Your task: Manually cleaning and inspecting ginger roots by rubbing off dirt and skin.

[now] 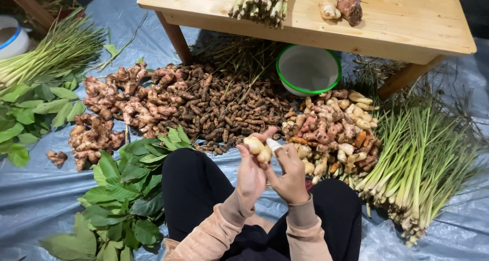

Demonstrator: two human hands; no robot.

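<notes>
Wooden table [407, 21], green-rimmed bowl [308, 69] beneath; turmeric heap [224, 108], lemongrass bundles [423, 154], green leaves [122, 189] on plastic sheet [35, 200].

Soft, even light falls from above; the wooden tabletop [397, 16] is brightest and casts a dark shadow beneath. The plastic sheet [35, 200] shows faint sheen. Focus is sharp, corners dim.

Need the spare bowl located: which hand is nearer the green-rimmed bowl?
Right. The right hand is below the bowl, slightly left; the left hand sits farther left, holding a pale root.
</notes>
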